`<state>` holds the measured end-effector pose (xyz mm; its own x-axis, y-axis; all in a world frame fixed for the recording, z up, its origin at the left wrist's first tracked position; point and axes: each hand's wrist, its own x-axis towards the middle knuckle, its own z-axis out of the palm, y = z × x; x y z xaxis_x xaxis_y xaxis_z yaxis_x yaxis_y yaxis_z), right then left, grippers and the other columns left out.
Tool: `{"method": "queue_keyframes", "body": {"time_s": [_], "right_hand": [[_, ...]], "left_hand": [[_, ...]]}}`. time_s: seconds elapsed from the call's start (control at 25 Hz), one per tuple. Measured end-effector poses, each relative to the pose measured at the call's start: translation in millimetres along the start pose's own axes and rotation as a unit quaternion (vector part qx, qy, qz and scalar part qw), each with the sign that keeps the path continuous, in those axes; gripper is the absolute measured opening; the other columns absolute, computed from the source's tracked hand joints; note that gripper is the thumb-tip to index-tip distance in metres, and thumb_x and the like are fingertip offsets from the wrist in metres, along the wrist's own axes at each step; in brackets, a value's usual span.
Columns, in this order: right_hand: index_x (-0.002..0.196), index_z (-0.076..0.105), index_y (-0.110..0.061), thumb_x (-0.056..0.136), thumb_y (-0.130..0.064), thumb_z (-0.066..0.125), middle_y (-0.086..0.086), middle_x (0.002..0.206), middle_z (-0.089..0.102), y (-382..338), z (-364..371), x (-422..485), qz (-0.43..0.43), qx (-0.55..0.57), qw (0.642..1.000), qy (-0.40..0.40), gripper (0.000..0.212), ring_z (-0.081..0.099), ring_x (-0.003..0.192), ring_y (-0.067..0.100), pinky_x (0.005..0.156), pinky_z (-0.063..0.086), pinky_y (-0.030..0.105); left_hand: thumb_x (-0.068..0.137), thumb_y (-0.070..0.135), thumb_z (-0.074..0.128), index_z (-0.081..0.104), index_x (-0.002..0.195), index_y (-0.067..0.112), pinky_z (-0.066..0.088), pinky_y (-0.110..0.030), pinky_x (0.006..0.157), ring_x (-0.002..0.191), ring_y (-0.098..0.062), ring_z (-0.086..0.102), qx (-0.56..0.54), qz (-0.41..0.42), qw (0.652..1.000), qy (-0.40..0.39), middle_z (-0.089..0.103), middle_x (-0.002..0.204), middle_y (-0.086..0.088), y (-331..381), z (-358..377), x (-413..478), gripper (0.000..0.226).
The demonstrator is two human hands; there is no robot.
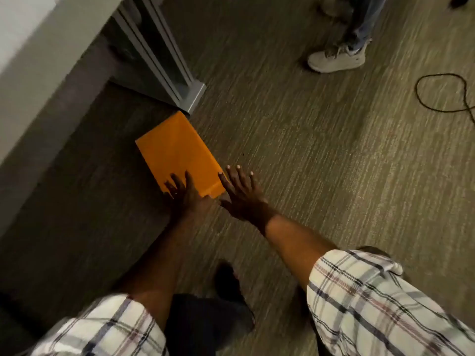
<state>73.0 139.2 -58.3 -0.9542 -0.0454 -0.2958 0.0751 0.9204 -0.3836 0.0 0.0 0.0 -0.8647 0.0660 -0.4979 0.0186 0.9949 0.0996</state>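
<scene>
Currently the left hand (183, 194) is pressing spread fingers on the near end of the orange envelope (177, 150), flat on the carpet (321, 163). The right hand (243, 195) is spreading open at its near right corner. It is probably light and floppy, so pinching an edge suits.

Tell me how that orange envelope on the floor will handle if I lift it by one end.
The orange envelope looks thin and flat, so it is probably light and may droop. Lying flush on the floor, its edge may be hard to catch.
</scene>
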Motion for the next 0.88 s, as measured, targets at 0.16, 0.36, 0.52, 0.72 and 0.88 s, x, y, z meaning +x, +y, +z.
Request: {"method": "queue_keyframes", "body": {"time_s": [0.16, 0.36, 0.52, 0.72, 0.88], "right_hand": [[0.161, 0.0, -0.022, 0.098, -0.062, 0.037, 0.01, 0.17, -0.007, 9, 79, 61, 0.036, 0.052, 0.998, -0.025, 0.083, -0.007, 0.156, 0.039, 0.121, 0.002, 0.065], [0.161, 0.005, -0.023, 0.094, -0.071, 0.029, 0.01, 0.171, -0.001, 28, 160, 141, -0.008, 0.038, 0.998, 0.048, 0.086, 0.001, 0.156, 0.039, 0.121, 0.01, 0.065], [0.162, 0.0, -0.022, 0.083, -0.082, 0.011, 0.009, 0.171, -0.005, 43, 191, 172, -0.055, -0.002, 0.997, 0.062, 0.099, -0.004, 0.156, 0.037, 0.122, 0.005, 0.062], [0.161, -0.002, -0.022, 0.085, -0.079, 0.012, 0.007, 0.17, -0.011, 60, 195, 173, -0.08, -0.023, 0.995, 0.053, 0.096, -0.009, 0.156, 0.034, 0.124, 0.002, 0.059], [0.161, -0.002, -0.026, 0.095, -0.07, 0.022, 0.007, 0.17, -0.013, 71, 187, 172, -0.093, -0.018, 0.995, 0.031, 0.083, -0.009, 0.156, 0.034, 0.125, 0.003, 0.057]], "left_hand": [[0.091, 0.048, 0.056, 0.002, 0.158, 0.016, -0.001, -0.055, 0.121, 0.151, -0.04, -0.014, 0.033, 0.015, 0.999, 0.008, -0.009, 0.166, -0.015, 12, 27, 77, 0.092], [0.091, 0.053, 0.054, -0.004, 0.157, 0.015, 0.001, -0.055, 0.12, 0.15, -0.044, -0.013, 0.081, 0.001, 0.996, 0.045, -0.006, 0.166, -0.017, -64, 56, 174, 0.096], [0.093, 0.056, 0.05, -0.007, 0.157, 0.017, 0.0, -0.055, 0.121, 0.151, -0.039, -0.013, 0.096, 0.048, 0.993, 0.052, -0.01, 0.167, -0.013, -120, 86, 198, 0.094], [0.096, 0.059, 0.038, 0.0, 0.158, 0.02, -0.001, -0.058, 0.121, 0.152, -0.036, -0.014, 0.11, 0.063, 0.992, 0.023, -0.01, 0.167, -0.012, -151, 148, 191, 0.083], [0.098, 0.057, 0.034, 0.007, 0.158, 0.022, 0.001, -0.057, 0.121, 0.152, -0.035, -0.013, 0.067, 0.062, 0.995, 0.033, -0.009, 0.167, -0.01, -160, 170, 182, 0.075]]}}
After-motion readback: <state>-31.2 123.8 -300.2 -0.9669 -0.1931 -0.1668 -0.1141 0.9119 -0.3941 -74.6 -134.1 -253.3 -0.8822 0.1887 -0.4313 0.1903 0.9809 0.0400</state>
